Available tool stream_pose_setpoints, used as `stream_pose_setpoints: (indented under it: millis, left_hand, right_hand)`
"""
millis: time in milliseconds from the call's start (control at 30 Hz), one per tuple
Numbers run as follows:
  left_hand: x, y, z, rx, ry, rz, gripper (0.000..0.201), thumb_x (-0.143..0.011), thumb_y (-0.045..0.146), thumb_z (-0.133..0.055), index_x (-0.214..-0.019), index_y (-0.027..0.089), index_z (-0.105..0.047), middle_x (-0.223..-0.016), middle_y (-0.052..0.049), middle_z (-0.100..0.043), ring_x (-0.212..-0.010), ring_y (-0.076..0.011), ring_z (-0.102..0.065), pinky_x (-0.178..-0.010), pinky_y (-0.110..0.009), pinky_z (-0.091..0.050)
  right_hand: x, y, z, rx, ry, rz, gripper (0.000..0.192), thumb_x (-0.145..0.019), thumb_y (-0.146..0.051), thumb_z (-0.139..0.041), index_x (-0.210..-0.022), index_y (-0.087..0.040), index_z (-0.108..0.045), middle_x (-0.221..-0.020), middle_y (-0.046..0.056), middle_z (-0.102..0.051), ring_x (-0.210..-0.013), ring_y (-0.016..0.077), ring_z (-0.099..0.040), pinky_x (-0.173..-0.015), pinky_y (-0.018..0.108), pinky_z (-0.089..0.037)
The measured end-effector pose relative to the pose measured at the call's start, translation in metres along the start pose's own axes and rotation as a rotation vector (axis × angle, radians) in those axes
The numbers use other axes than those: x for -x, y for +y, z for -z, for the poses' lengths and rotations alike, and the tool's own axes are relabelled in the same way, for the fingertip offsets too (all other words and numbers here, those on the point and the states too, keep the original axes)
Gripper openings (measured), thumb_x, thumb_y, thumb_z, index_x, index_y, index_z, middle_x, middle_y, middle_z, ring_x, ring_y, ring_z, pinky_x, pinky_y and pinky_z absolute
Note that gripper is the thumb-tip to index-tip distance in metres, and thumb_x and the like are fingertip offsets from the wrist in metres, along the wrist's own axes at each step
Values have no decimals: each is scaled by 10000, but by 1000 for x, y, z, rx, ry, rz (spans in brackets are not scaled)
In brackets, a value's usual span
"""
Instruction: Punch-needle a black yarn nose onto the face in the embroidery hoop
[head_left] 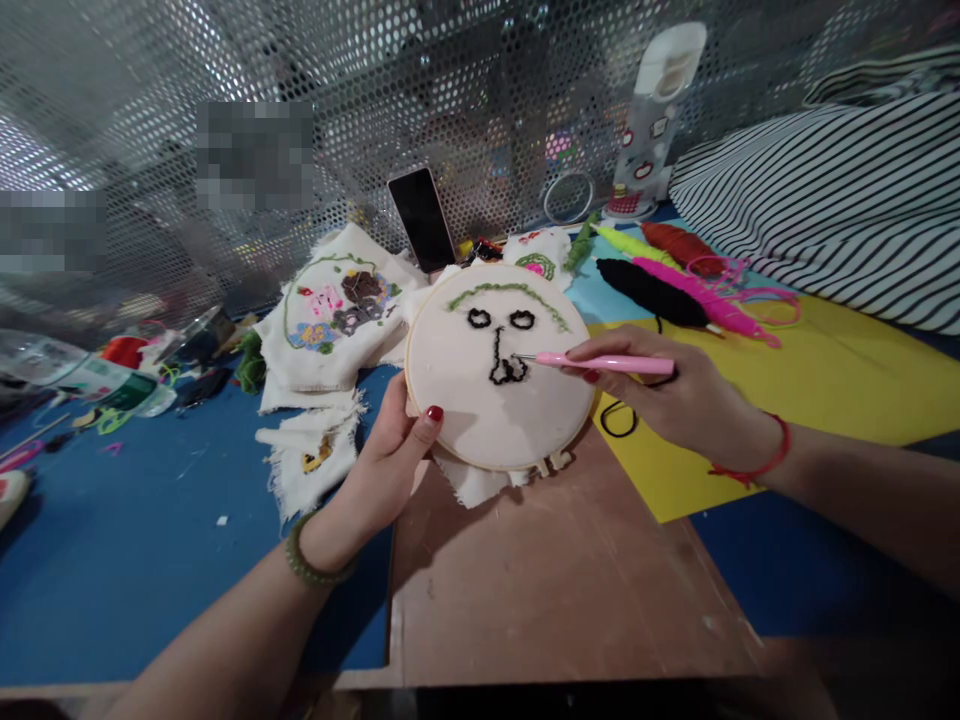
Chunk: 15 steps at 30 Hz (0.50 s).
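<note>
My left hand [397, 450] grips the lower left rim of a round embroidery hoop [454, 445], thumb on top and fingers behind. White cloth [487, 430] is stretched in it, carrying a green stitched arc, two black rings and a black line like a nose and mouth. Between the fingers of my right hand [652, 375] is a pink punch needle [615, 364], held nearly level. Its metal tip points left and meets the cloth near the black mouth stitches; whether it pierces the cloth I cannot tell. A loop of black yarn [619, 420] hangs below my right hand.
Embroidered cloths [330, 320] lie left of the hoop. Behind it a phone [424, 220] leans on a perforated metal screen [480, 100]. Yarn bundles [652, 290] lie on yellow paper [847, 370] at right, near a water bottle [652, 120] and striped fabric [825, 190]. A plastic bottle [82, 375] lies at left.
</note>
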<state>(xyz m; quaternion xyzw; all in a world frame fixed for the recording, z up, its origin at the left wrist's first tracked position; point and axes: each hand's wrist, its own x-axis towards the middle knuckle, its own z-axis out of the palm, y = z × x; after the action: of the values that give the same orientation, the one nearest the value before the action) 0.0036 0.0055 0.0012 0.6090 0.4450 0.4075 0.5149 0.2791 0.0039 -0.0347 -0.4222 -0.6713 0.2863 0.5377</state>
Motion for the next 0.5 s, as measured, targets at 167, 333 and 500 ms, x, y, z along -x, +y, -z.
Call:
stream_pose_setpoints:
  millis: [167, 333, 500]
  left_hand:
    - [0, -2, -1, 29, -6, 58, 554, -900, 465, -698, -1349, 198, -514, -1251, -101, -667, -903, -182, -648, -584, -220, -546]
    - [0, -3, -4, 88, 10, 113, 629, -875, 440, -732, -1404, 200, -492, -1392, -105, -618, -1012, -195, -635, -630, -205, -533]
    - [-1, -2, -6, 126, -36, 138, 666, -855, 454, -757, -1415, 223, -479, -1310, -97, -654, -1015, -208, -639, -646, -212, -539]
  right_hand:
    - [-2, 4, -3, 13, 3, -66, 212, -901, -484, -690, -983, -301, -756, -1038, 53, -775, -987, 242, -725, -855, 415, -603]
    - [-4, 7, -2, 7, 11, -108, 253, -898, -532, -676, -967, -300, -749, -1038, 55, -776, -979, 246, -725, -853, 414, -600]
    - [-2, 2, -4, 69, -40, -63, 245, -901, -509, -670, -985, -294, -752, -1057, 58, -779, -988, 244, -727, -881, 431, -596]
